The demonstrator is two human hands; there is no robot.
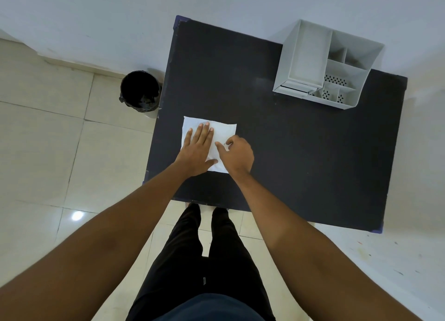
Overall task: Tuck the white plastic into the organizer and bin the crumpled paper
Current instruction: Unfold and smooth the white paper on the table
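My left hand (198, 149) lay flat, fingers spread, pressing down on the white plastic (222, 134), while my right hand (237, 155) was curled at the sheet's three o'clock edge, fingertips pinching or lifting it (I could not tell if it truly had a grip). The sheet sat on the black table (301, 164), toward its nine o'clock side. The organizer (313, 63) stood well apart at the table's one o'clock corner, holding nothing I could see. The bin (139, 89) waited on the floor at ten o'clock. I saw no crumpled paper. By my judgement, neither step was done.
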